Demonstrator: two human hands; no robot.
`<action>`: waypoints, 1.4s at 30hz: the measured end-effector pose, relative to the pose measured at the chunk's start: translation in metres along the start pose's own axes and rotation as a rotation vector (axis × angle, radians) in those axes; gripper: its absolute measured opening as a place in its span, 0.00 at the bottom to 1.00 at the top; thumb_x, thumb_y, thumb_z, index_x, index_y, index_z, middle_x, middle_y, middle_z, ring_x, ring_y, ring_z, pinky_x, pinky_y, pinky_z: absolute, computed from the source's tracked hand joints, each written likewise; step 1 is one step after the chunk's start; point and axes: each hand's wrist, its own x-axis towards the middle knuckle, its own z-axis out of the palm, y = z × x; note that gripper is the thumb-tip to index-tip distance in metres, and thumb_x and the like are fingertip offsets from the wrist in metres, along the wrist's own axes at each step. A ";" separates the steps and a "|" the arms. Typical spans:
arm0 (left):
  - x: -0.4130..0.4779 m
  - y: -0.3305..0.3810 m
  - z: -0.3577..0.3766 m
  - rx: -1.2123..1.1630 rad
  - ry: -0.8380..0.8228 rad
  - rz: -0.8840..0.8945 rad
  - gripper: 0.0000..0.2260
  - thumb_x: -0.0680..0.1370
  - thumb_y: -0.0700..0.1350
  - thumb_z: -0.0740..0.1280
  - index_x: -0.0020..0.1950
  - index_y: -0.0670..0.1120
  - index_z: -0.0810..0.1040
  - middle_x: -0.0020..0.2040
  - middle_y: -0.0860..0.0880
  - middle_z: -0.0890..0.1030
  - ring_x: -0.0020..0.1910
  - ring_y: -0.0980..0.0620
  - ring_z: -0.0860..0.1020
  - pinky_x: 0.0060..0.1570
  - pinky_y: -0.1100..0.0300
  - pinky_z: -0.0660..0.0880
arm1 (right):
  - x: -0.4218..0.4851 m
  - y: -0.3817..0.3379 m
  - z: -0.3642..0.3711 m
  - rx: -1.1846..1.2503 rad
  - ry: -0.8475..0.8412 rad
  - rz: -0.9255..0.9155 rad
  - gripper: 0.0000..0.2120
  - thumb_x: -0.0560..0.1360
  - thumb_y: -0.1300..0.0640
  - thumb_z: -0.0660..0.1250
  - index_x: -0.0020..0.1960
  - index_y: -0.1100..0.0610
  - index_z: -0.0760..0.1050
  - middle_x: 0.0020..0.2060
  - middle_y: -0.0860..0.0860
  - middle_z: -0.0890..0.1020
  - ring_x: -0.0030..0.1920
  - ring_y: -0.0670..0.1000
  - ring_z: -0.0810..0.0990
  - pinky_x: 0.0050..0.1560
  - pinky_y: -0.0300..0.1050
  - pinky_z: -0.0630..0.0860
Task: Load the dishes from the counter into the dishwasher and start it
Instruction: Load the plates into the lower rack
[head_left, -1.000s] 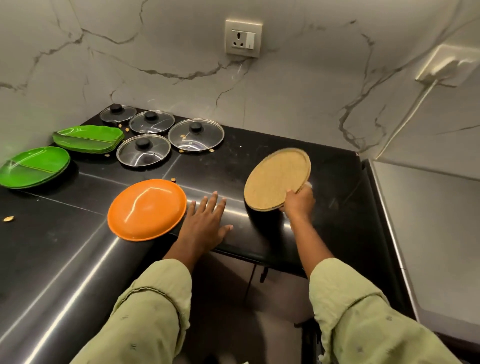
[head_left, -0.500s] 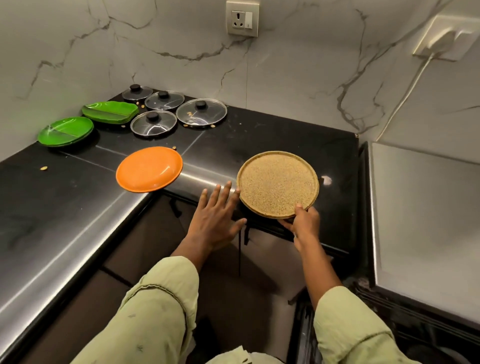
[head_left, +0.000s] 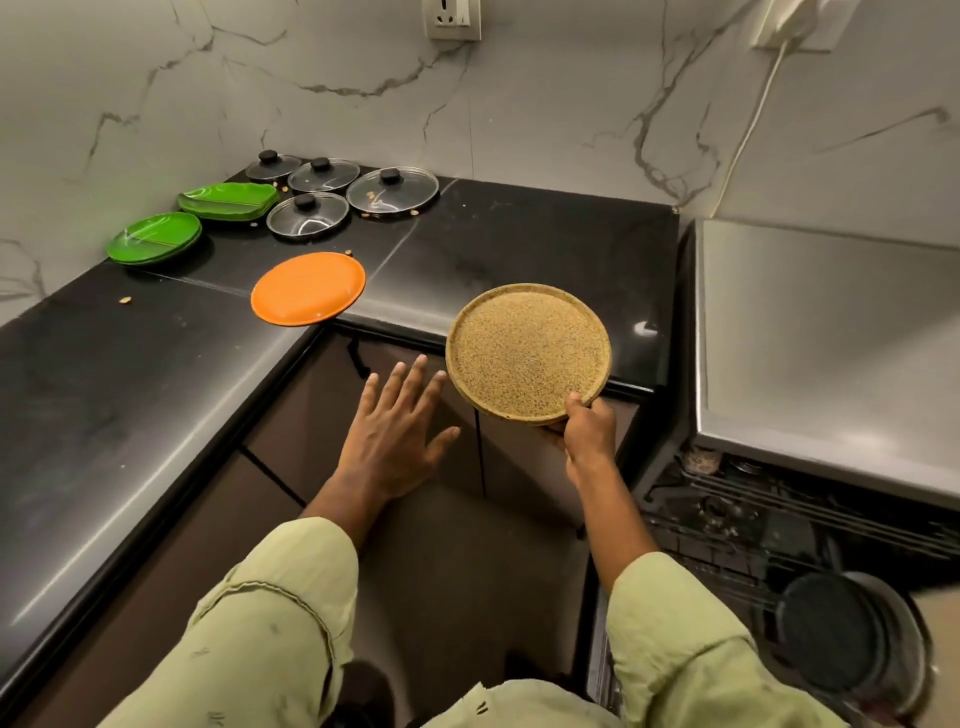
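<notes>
My right hand (head_left: 589, 434) pinches the near rim of a round speckled tan plate (head_left: 527, 351), held level over the front edge of the black counter (head_left: 130, 395). My left hand (head_left: 397, 434) hovers with fingers spread, left of the plate and in front of the cabinets, touching nothing. An orange plate (head_left: 309, 288) lies on the counter, overhanging its inner corner. Two green plates (head_left: 156, 239) (head_left: 228, 200) and several glass lids (head_left: 392, 189) sit at the back. The dishwasher's open rack (head_left: 769, 525) shows at lower right with dark plates (head_left: 831, 634) in it.
The dishwasher's steel top (head_left: 831, 332) stands to the right of the counter. A white cable (head_left: 748, 130) runs down the marble wall from a socket. Crumbs (head_left: 124, 300) lie on the counter. Dark cabinet doors (head_left: 467, 519) fill the corner below.
My right hand has lifted the tan plate off the counter, levelled it and drawn it toward me. My left hand came off the counter edge. The view has pulled back, revealing the dishwasher rack.
</notes>
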 end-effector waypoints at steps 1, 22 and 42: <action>-0.012 0.002 0.000 0.000 0.004 0.003 0.38 0.76 0.68 0.42 0.82 0.50 0.51 0.81 0.46 0.48 0.80 0.44 0.47 0.77 0.42 0.45 | -0.011 0.004 -0.005 0.006 0.000 -0.002 0.11 0.80 0.53 0.61 0.61 0.53 0.75 0.55 0.53 0.81 0.57 0.57 0.80 0.59 0.63 0.77; -0.251 0.102 0.029 -0.081 -0.116 0.116 0.33 0.80 0.64 0.49 0.82 0.49 0.51 0.82 0.45 0.49 0.80 0.43 0.48 0.76 0.44 0.45 | -0.252 0.080 -0.185 0.015 0.121 0.055 0.11 0.83 0.59 0.58 0.64 0.62 0.70 0.57 0.59 0.79 0.52 0.58 0.81 0.33 0.42 0.82; -0.302 0.400 0.047 -0.149 -0.217 0.344 0.35 0.79 0.65 0.46 0.82 0.48 0.50 0.81 0.43 0.49 0.80 0.42 0.47 0.76 0.44 0.44 | -0.307 0.097 -0.495 -0.052 0.285 0.089 0.08 0.82 0.61 0.59 0.59 0.51 0.70 0.52 0.54 0.79 0.51 0.57 0.81 0.47 0.57 0.82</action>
